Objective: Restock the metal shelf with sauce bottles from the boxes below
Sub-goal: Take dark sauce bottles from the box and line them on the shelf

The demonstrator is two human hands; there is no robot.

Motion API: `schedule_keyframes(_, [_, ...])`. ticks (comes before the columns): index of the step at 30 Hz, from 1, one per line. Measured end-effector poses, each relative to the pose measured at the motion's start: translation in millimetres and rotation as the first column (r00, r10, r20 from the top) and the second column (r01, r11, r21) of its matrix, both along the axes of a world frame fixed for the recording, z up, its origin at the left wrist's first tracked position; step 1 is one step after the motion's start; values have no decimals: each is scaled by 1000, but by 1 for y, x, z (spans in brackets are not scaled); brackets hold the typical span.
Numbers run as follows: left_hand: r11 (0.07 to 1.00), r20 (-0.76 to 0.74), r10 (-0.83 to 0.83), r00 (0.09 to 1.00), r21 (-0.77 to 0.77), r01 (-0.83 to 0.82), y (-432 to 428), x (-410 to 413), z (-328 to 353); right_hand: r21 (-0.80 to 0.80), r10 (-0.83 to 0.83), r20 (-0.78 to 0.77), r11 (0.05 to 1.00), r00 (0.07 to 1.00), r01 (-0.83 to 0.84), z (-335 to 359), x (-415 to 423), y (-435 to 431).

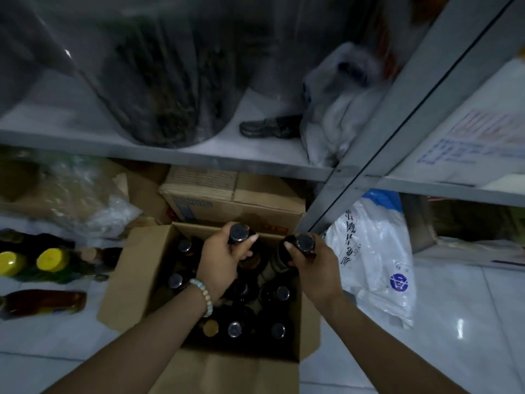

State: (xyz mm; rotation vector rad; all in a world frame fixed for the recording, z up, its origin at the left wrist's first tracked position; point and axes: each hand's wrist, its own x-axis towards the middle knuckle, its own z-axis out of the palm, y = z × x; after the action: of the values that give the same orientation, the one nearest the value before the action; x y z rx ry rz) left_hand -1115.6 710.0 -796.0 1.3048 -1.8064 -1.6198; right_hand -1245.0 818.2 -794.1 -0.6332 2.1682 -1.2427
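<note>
Sauce bottles, dark glass, dark caps: several upright in open cardboard box [136, 280] on tiled floor, frame centre-low. Metal shelf [199, 159] at 12 o'clock of box, carrying a large clear bag, a dark shoe [270, 127] and a white plastic bag. Shelf upright [397, 115] slants at 1 o'clock. Closed carton [235, 200] behind box. Yellow-capped bottles [51, 260] at 9 o'clock; white printed sack [377, 257] at 3 o'clock. Left hand [220, 265], beaded bracelet, curled around the neck of one bottle [238, 233]; right hand [315, 268] wrapped likewise around a second bottle [304, 243].
</note>
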Motion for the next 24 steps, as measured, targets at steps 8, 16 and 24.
schedule_keyframes(8, [962,15,-95,995,-257,95,-18,37,236,-54,219,-184,971,958,-232,253,4,10])
schedule_keyframes(16, [784,-13,-91,996,-618,64,-20,94,501,-306,410,-217,833,886,-460,530,36,4])
schedule_keyframes(24, [643,-185,34,982,-748,-163,-40,173,721,-476,536,-286,640,794,-604,740,113,-43])
